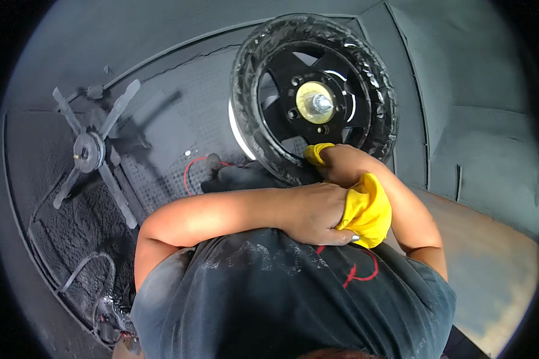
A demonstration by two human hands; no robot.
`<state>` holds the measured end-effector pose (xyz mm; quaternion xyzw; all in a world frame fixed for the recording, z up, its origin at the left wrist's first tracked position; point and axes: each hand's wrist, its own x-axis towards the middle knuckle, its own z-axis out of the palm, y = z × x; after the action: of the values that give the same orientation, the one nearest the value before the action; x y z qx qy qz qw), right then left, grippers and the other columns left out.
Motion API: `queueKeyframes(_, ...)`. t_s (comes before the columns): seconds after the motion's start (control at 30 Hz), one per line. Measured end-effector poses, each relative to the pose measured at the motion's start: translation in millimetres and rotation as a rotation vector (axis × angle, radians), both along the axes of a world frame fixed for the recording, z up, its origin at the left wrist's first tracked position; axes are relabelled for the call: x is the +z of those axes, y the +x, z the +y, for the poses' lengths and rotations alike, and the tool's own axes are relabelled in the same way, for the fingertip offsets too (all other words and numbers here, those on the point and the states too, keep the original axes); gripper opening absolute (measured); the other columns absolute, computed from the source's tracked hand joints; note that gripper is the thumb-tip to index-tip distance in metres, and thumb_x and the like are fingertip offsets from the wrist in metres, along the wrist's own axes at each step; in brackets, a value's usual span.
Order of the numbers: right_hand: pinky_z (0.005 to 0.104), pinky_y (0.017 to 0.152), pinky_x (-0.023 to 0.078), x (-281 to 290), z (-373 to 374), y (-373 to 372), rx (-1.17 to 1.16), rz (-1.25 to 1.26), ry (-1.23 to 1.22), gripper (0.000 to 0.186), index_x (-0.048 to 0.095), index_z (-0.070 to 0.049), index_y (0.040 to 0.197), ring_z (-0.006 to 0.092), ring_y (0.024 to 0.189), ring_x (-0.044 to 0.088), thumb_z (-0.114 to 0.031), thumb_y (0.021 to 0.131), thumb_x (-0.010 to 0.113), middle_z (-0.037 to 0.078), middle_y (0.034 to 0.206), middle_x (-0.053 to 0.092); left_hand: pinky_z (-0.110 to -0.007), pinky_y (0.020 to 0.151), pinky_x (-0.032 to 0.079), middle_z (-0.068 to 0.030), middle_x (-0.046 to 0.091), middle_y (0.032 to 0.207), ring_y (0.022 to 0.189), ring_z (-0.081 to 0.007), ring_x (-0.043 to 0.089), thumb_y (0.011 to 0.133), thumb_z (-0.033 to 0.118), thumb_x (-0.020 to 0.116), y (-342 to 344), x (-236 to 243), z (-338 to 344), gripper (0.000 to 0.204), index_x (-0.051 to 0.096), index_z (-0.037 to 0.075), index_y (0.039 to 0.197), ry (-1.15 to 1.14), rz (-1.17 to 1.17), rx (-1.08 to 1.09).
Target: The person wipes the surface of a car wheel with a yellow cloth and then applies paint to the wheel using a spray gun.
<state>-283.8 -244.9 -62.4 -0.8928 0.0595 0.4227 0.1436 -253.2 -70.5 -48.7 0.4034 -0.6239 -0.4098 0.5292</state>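
In front of me a black spoked wheel (pixel 287 63) stands, its outer ring (pixel 251 90) wrapped in dark, crinkled sheeting. At its centre a pale yellow round piece (pixel 310 99) surrounds a shiny metal end. My right hand (pixel 346 163) is at the wheel's lower rim, closed on a yellow cloth (pixel 318 153). Close to my chest, my left hand (pixel 314 209) grips a bunched yellow cloth (pixel 370 212). I cannot tell whether both yellow parts belong to one cloth. Most fingers of both hands are hidden.
To the left stands a grey four-armed metal stand (pixel 90 152). A red cord (pixel 187 173) lies on the dotted floor. A coated hose (pixel 90 258) sits at the lower left. Grey walls (pixel 485 72) close in on the right, beside a brownish surface (pixel 479 245).
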Motion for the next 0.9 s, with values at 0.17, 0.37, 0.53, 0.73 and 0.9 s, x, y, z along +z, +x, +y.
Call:
queueKeyframes(0.17,0.0462,0.078,0.053,65,-48,-3,-0.092,-0.047,-0.217,0.031,0.070,0.002,0.096,0.0397,0.091,0.068,-0.022,0.077,0.066,0.025,0.096,0.069,-0.047,0.097,0.044,-0.0162,0.063,0.113,0.109,-0.0389,0.058,0.086,0.017,0.064,2,1,3,0.037,0.057,0.006,0.120,0.069,-0.058,-0.016)
queueKeyframes(0.37,0.0452,0.079,0.054,-2,-38,-11,0.050,0.036,-0.110,0.029,0.072,0.000,0.090,0.0396,0.093,0.068,-0.023,0.074,0.066,0.024,0.094,0.070,-0.048,0.092,0.046,-0.0202,0.066,0.104,0.101,-0.0404,0.061,0.089,0.021,0.062,5,12,2,0.032,0.058,0.003,0.114,0.112,-0.066,-0.044)
queueKeyframes(0.53,0.0452,0.080,0.054,6,-13,8,0.038,0.006,-0.032,0.027,0.073,0.000,0.091,0.0397,0.093,0.067,-0.021,0.076,0.065,0.025,0.093,0.069,-0.048,0.091,0.046,-0.0200,0.065,0.104,0.102,-0.0404,0.061,0.089,0.022,0.062,3,8,7,0.031,0.057,0.003,0.113,0.020,-0.021,0.031)
queueKeyframes(0.73,0.0449,0.084,0.054,8,11,-1,0.028,-0.039,-0.048,0.030,0.073,-0.004,0.100,0.0372,0.099,0.068,-0.023,0.077,0.066,0.022,0.101,0.070,-0.049,0.088,0.047,-0.0200,0.065,0.102,0.099,-0.0401,0.061,0.089,0.024,0.063,-12,-3,-3,0.031,0.057,0.003,0.111,0.007,-0.051,-0.061)
queueKeyframes(0.9,0.0460,0.084,0.054,6,-9,-1,0.061,0.016,-0.134,0.030,0.073,-0.003,0.099,0.0371,0.099,0.067,-0.026,0.082,0.063,0.021,0.101,0.071,-0.048,0.088,0.048,-0.0201,0.065,0.100,0.097,-0.0395,0.062,0.089,0.024,0.063,-9,1,1,0.030,0.058,0.002,0.110,-0.009,-0.019,0.016)
